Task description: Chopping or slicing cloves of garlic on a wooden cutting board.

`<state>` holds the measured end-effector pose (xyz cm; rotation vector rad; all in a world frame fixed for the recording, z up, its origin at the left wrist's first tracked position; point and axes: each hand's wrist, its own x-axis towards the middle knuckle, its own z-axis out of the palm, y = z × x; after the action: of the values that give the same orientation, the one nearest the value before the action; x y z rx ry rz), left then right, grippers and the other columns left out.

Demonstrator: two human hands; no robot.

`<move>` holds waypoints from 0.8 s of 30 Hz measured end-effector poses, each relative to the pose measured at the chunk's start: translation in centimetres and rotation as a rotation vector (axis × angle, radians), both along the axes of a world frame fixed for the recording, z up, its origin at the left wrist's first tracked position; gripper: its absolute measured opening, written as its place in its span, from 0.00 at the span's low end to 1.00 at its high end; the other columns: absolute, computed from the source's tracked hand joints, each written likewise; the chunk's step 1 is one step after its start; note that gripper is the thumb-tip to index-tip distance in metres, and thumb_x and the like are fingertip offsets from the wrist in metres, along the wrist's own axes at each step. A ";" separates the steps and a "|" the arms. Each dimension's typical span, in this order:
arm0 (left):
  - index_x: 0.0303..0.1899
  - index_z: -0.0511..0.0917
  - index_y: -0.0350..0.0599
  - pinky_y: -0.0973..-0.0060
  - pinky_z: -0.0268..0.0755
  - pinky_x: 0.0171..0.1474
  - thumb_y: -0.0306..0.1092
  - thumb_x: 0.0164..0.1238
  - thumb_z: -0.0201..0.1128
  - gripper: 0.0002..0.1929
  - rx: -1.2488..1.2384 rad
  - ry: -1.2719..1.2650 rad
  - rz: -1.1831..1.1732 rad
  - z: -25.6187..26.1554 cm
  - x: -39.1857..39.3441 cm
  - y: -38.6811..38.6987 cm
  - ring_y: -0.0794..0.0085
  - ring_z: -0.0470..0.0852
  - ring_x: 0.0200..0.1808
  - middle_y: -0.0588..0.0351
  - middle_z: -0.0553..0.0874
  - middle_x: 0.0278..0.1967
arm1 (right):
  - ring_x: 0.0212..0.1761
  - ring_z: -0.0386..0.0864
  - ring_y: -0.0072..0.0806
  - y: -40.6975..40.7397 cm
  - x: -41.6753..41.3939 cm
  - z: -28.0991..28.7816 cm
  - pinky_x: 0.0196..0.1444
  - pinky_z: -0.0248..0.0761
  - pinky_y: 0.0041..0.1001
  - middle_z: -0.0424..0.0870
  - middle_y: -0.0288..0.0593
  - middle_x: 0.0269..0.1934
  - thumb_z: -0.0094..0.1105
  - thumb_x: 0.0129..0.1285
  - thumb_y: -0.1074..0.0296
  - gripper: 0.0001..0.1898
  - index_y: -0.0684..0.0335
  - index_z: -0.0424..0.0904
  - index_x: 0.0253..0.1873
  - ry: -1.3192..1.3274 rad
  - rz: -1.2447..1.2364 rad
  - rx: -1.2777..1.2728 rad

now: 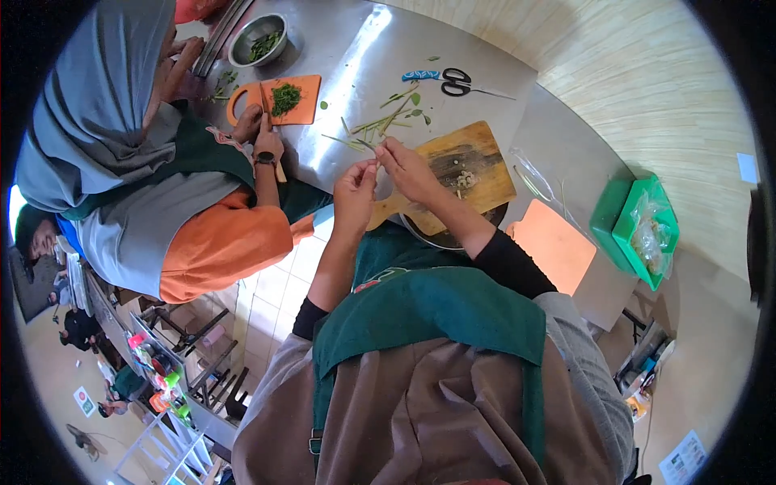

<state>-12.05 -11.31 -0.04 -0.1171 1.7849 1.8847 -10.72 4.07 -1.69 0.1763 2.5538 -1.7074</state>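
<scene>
My left hand (354, 193) and my right hand (407, 170) meet above the near edge of the worktop, fingertips pinching a thin green stem (365, 144) between them. Just beyond lie loose green stems (382, 124) with a few leaves. Under my right forearm is a wooden chopping board (482, 148) with a handle, bearing small chopped pale pieces (465, 179). The board rests over a round dark pan or bowl (498, 215), mostly hidden by it. Farther back, black-handled scissors (456, 82) lie against a knife with a blue patterned handle (421, 76).
At left, a co-worker (200, 163) holds a knife over an orange cutting board (308, 100) with chopped greens (285, 99). Behind stands a steel bowl (257, 39) of leaves. To my right are a peach cutting board (555, 242) and a green bin (612, 218) containing plastic bags.
</scene>
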 end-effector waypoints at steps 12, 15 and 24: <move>0.50 0.79 0.39 0.84 0.71 0.36 0.31 0.65 0.74 0.16 -0.007 0.127 0.225 -0.5 0.4 0.9 0.82 0.79 0.34 0.60 0.84 0.37 | 0.32 0.81 0.29 6.7 3.0 1.6 0.38 0.75 0.33 0.84 0.45 0.36 0.51 0.75 0.42 0.29 0.67 0.78 0.58 -0.305 -0.299 -0.376; 0.52 0.78 0.38 0.82 0.71 0.35 0.37 0.66 0.74 0.19 -0.040 0.098 0.130 -1.9 0.5 0.3 0.81 0.80 0.35 0.58 0.85 0.39 | 0.34 0.82 0.31 8.5 8.2 1.2 0.39 0.75 0.33 0.86 0.46 0.35 0.56 0.73 0.45 0.26 0.68 0.81 0.53 -0.294 -0.356 -0.209; 0.44 0.77 0.37 0.81 0.72 0.36 0.39 0.63 0.77 0.19 -0.309 0.344 -0.188 -0.8 1.6 2.2 0.82 0.78 0.29 0.62 0.81 0.28 | 0.39 0.85 0.49 6.6 13.6 -1.9 0.42 0.77 0.43 0.87 0.51 0.36 0.68 0.61 0.60 0.12 0.64 0.82 0.40 -0.298 -0.375 0.430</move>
<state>-10.45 -9.08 -0.88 0.2716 2.2233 1.5563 2.87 10.66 -3.54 0.9053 2.7268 -1.0690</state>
